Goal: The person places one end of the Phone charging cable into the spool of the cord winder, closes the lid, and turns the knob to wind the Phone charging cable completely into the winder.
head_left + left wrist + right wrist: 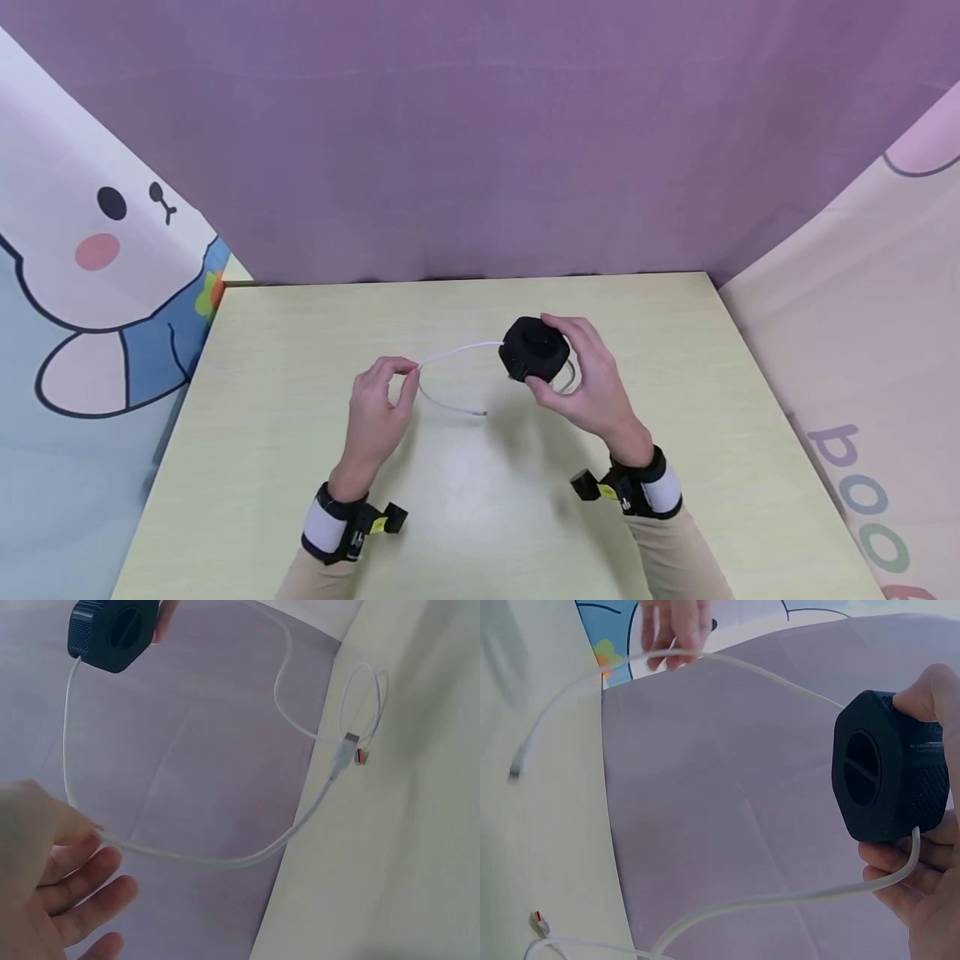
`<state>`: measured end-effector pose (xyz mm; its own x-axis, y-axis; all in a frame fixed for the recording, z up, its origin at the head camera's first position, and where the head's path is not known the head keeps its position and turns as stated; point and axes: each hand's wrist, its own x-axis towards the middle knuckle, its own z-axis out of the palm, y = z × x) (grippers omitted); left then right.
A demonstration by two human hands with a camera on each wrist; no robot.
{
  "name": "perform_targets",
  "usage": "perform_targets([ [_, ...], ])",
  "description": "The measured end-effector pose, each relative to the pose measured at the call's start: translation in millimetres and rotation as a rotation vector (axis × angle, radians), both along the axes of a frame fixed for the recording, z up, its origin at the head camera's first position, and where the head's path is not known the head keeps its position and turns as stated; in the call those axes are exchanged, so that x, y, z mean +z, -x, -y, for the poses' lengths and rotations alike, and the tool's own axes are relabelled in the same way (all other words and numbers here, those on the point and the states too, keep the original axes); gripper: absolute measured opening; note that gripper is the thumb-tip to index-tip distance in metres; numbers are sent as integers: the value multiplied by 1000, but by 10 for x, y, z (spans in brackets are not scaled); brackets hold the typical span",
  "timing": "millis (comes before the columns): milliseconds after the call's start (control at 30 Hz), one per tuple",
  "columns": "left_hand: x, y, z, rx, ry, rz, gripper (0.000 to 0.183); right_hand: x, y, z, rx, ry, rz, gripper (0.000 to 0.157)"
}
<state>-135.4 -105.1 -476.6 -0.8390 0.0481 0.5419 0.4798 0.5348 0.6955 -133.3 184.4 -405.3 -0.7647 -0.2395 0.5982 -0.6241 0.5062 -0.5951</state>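
Observation:
A black, faceted cable winder [528, 350] with a round slotted knob is held above the table by the right hand [596, 387], thumb and fingers at its edges. White charging cable [461, 348] leaves the winder on two sides. The left hand [378, 412] pinches one length between thumb and index finger, its other fingers loosely bent in the left wrist view. Beyond that pinch the cable curves round to a free metal-tipped plug [345, 755]. The other length [765, 900] hangs below the winder in the right wrist view, toward a second plug [540, 922] with a red tip.
The pale wood-look table [465, 517] lies under both hands. Behind it hangs a purple curtain [480, 167]. Printed cloths stand at the sides, a cartoon one [97, 292] on the left and a lettered one [847, 350] on the right.

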Motion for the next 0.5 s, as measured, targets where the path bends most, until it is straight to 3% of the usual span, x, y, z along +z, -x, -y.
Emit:
perform_targets([
  [233,-33,-21,-78,-49,20,27,14,-18,-6,68,23,-2,14,68],
  [500,217,-36,-317,-123,-96,-63,23,-25,-23,120,49,-5,21,69],
])
